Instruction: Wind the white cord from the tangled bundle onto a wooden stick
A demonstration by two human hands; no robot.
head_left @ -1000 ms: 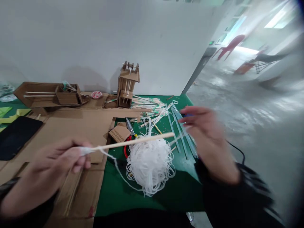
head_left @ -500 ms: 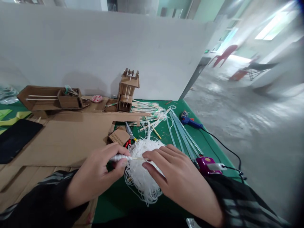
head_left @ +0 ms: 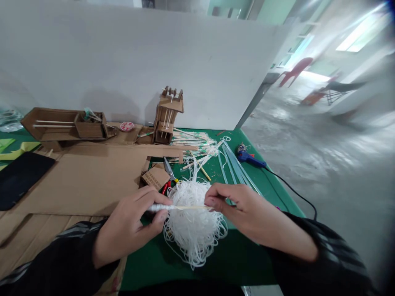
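A thin wooden stick (head_left: pixel 191 207) lies level between my two hands, over a large loose heap of white string (head_left: pixel 196 238). Its left part is thickly wrapped in white string (head_left: pixel 162 207), and my left hand (head_left: pixel 131 224) closes round this wrapped part with thumb and fingers. My right hand (head_left: pixel 243 213) pinches the bare right end between thumb and fingertips. Strands run from the heap back toward a bundle of wooden sticks (head_left: pixel 194 139). Just behind my left hand are a red-handled tool (head_left: pixel 166 188), scissors (head_left: pixel 168 167) and a small cardboard piece (head_left: pixel 156 176).
Cardboard sheets (head_left: pixel 95 174) cover the left of the green table (head_left: pixel 145 267), with a black phone-like slab (head_left: pixel 23 176). Two cardboard models (head_left: pixel 61 123) (head_left: pixel 166 117) stand along the white panel (head_left: pixel 132 61). Clear glue sticks (head_left: pixel 236 168) and a blue glue gun (head_left: pixel 251 159) lie right.
My right hand has slid rightward along the stick, away from my left hand, baring more of the stick between them. My left hand keeps its hold on the wrapped part.
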